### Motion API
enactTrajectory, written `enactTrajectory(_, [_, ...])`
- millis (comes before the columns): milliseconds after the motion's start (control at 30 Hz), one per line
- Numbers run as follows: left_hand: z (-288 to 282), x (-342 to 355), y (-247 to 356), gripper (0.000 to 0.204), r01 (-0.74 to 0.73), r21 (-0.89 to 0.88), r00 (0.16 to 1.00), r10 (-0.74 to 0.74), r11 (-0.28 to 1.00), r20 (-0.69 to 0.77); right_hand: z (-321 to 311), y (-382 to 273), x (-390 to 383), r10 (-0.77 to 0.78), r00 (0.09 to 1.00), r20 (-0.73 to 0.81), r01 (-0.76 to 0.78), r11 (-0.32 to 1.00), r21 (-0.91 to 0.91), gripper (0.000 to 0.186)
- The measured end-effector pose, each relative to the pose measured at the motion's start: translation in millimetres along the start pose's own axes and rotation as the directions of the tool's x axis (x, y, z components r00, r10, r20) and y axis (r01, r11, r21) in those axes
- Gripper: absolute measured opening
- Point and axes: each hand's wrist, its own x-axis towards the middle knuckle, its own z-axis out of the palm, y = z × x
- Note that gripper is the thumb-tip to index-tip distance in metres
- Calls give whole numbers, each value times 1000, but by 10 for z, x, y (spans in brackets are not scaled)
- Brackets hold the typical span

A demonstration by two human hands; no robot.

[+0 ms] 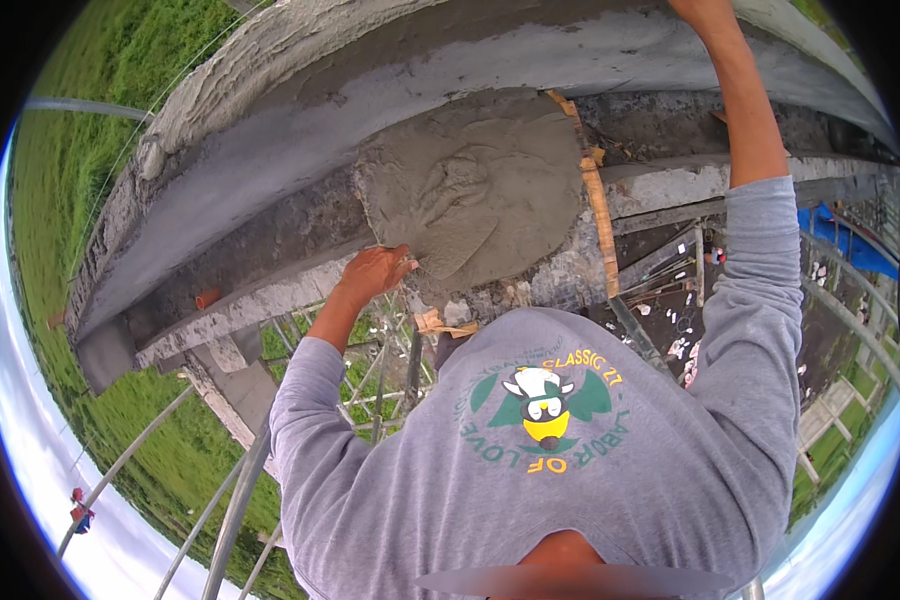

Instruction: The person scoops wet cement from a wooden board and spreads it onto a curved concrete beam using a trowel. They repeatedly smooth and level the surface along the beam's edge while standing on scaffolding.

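Wet gray mortar [510, 190] lies heaped on the wood-edged mortar board [600, 225] as my left hand [372, 272], fingers bent, meets the board's left edge, grip unclear; beyond its far right corner, my right hand [705, 9] is cropped, finger state impossible to tell.

My grey sweatshirt [440, 500] is matt knit cloth, creased at the sleeves, with a flatter, smoother print [545, 410] on it. The mortar [530, 205] looks wet and pasty, dull grey, ridged in places and smeared smooth in others, beside a raw, rough-edged wooden strip [602, 235]. I see smooth matt cement on the curved wall [240, 180], its rim [210, 90] coarse and lumpy; a rough, stained concrete ledge [260, 297]; dull metal scaffold pipes [238, 510]; an orange stub [208, 298], perhaps plastic, too small to be sure
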Motion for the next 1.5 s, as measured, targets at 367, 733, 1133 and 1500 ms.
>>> enactTrajectory(367, [-845, 1311, -352, 61, 105, -9, 943, -102, 994, -315, -29, -49, 11, 62, 997, 41, -62, 998, 14, 34])
enactTrajectory(733, [-798, 1192, -68, 60, 221, -3, 885, -202, 975, -419, 13, 5, -47, 115, 993, 30, -115, 993, -12, 34])
enactTrajectory(1133, [-2296, -1082, 26, 56, 97, -81, 850, -125, 992, -512, 40, 69, -21, 107, 993, 48, -107, 994, -6, 45])
enactTrajectory(1500, [-3380, -3007, -1048, 51, 467, 4, 517, -269, 884, -813, 98, 237, -34, 165, 985, 42, -165, 986, -9, 54])
